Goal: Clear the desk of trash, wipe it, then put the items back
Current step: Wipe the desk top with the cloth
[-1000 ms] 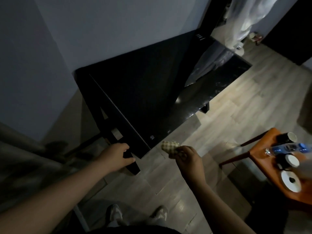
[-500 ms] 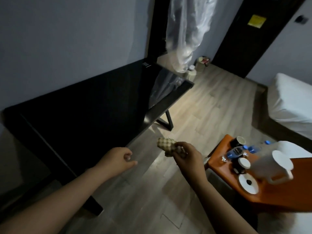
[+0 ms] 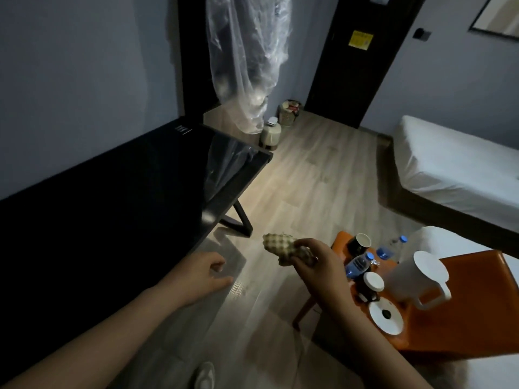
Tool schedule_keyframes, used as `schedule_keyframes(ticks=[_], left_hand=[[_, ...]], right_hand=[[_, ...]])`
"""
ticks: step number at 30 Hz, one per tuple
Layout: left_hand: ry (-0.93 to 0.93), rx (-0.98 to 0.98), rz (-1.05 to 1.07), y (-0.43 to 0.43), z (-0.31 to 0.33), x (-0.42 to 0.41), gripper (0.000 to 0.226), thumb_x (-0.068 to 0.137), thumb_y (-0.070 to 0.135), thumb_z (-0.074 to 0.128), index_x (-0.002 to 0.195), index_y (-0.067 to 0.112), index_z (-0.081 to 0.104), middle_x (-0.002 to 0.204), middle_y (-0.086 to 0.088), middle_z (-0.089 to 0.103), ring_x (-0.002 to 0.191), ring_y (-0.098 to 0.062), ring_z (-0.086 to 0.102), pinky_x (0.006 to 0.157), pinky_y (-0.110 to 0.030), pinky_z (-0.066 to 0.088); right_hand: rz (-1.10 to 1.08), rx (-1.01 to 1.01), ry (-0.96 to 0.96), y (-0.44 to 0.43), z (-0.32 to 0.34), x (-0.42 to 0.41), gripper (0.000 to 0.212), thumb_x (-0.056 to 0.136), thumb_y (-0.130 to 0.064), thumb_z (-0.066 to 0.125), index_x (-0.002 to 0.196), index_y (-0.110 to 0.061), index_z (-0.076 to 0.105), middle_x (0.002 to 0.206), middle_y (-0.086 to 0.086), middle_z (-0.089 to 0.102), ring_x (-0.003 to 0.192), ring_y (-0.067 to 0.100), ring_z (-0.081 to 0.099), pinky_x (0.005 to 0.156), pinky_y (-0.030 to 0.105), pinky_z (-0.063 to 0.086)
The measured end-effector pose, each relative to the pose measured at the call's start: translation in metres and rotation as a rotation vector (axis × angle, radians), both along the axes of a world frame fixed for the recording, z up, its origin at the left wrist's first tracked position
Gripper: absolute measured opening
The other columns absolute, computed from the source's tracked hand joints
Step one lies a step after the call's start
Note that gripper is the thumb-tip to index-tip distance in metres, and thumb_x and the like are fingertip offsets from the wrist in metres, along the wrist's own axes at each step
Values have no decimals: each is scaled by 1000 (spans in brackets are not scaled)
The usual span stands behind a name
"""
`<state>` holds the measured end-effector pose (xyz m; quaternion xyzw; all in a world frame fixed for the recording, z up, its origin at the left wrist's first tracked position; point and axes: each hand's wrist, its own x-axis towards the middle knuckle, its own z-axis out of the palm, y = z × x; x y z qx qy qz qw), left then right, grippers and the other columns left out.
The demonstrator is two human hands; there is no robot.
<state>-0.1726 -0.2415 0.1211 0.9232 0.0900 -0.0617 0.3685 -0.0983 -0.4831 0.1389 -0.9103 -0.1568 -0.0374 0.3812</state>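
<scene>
1. Surface [image 3: 112, 209]: black, glossy, on the left. Rigid, and the set-down target rather than a thing to lift. The gloss suggests items could slide on it.
2. Orange chair [image 3: 471, 318]: on the right, with the desk items crowded on its seat.
3. White kettle [image 3: 412, 276]: upright on the chair seat. Judged hard plastic; fill unknown, so weight uncertain. Take it by the handle and keep it level.
4. Water bottles [image 3: 356, 265]: lying on the seat between the mugs. Judged light, thin-walled and prone to roll. Grip mid-body.
5. Dark mugs [image 3: 360, 242]: on the seat's near corner. Likely ceramic, so chip risk where they touch. Lift one at a time by the body or handle.
6. Checked cloth [image 3: 276, 245]: bunched, over the floor between surface and chair. Soft, limp, light; any pinch holds it.
7. Hands: right hand [image 3: 317, 266] clenched round the cloth. Left hand [image 3: 202, 273] empty, fingers relaxed, just beside the surface's front edge.
</scene>
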Motion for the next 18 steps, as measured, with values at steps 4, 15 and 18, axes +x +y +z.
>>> schedule_keyframes(ticks=[4, 15, 18], left_hand=[[-49, -20, -47, 12, 7, 68, 47, 76, 43, 75, 111, 12, 67, 105, 0, 65, 93, -13, 62, 88, -34, 52], [-35, -43, -89, 42, 19, 219, 42, 76, 40, 76, 112, 20, 66, 103, 6, 65, 88, -8, 63, 86, -28, 52], [-11, -58, -108, 38, 18, 256, 51, 68, 48, 75, 109, 19, 68, 100, 7, 65, 87, -10, 64, 86, -28, 52]], right_hand=[[-30, 12, -26, 12, 11, 54, 29, 79, -25, 73, 106, -20, 66, 100, -4, 65, 88, 12, 61, 75, 34, 54], [-62, -11, -27, 48, 33, 185, 26, 81, -21, 73, 106, -19, 66, 98, -9, 62, 91, 11, 59, 76, 27, 52], [-73, -22, -31, 47, 33, 223, 28, 81, -22, 73, 108, -19, 66, 97, -12, 58, 89, 8, 56, 71, 14, 45]])
